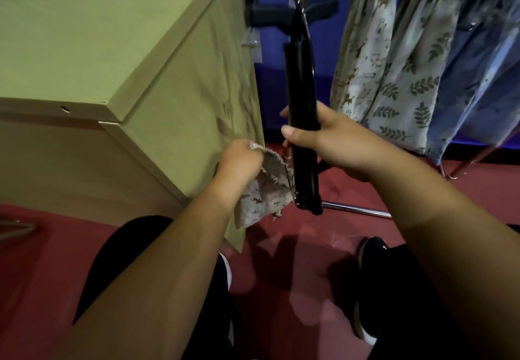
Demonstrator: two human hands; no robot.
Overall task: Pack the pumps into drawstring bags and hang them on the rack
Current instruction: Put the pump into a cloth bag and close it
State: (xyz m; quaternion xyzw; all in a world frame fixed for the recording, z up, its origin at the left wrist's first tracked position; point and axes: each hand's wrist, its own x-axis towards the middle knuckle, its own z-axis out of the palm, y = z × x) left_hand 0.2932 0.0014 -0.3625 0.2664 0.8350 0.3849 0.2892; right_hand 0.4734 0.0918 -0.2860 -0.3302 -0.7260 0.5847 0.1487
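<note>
Currently mid-pack. Right hand (pixel 337 140) wrapped round black tubular floor pump (pixel 302 92) at mid-barrel. Left hand (pixel 239 160) pinching rim of beige leaf-print cloth drawstring bag (pixel 264 193). Below right grip: pump foot beside bag mouth, not yet inside. Beyond grip: printed bags (pixel 394 78), apparently filled, already hung on chrome rack (pixel 357 211). Remaining: insert, cinch, hang.

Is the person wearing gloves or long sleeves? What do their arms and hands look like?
No gloves and no long sleeves. The left hand and the right hand are both bare, and the forearms are uncovered all the way to the bottom edge of the picture. No watch, bracelet or ring shows on them.
</note>
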